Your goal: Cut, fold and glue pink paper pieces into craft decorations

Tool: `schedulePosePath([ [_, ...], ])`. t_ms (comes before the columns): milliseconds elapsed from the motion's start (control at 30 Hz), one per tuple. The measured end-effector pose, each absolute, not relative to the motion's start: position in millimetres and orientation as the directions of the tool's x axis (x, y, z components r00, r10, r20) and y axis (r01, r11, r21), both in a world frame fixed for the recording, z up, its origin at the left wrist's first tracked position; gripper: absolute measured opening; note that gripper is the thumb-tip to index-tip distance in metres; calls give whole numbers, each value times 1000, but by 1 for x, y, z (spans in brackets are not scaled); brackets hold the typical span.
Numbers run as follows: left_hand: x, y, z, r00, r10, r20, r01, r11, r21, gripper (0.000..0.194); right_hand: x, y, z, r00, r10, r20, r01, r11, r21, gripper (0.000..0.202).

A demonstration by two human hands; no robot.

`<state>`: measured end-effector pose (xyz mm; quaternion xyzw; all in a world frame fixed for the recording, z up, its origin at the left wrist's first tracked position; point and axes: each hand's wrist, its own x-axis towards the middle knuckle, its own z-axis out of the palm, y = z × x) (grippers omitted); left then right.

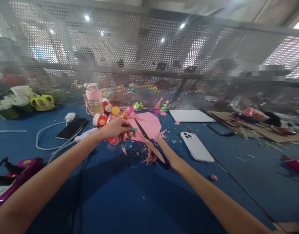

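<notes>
Pink paper (150, 125) held; pink-lidded bottle (94, 100) holds liquid.

The scene is brightly lit from above: small ceiling lamps (86, 18) glare as white spots through the perforated metal screen (149, 65), and a pale window glow washes out the upper right. Both arms cast soft, dark shadows on the blue table (130, 201). Motion blur smears the background and right edge. Wide-angle distortion bends the edges; several patches behind the screen are pixelated.
</notes>
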<state>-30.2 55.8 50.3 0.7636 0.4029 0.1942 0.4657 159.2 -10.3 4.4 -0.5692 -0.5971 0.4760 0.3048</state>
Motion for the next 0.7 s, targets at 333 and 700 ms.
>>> schedulePosePath([
  [333, -28, 49, 61, 611, 790, -49, 342, -208, 916, 7, 160, -18, 7, -394, 918, -39, 52, -20, -998, 65],
  [700, -28, 48, 59, 658, 752, -40, 387, -292, 875, 9, 158, -17, -1, -352, 936, 13, -11, 9, -1000, 65],
])
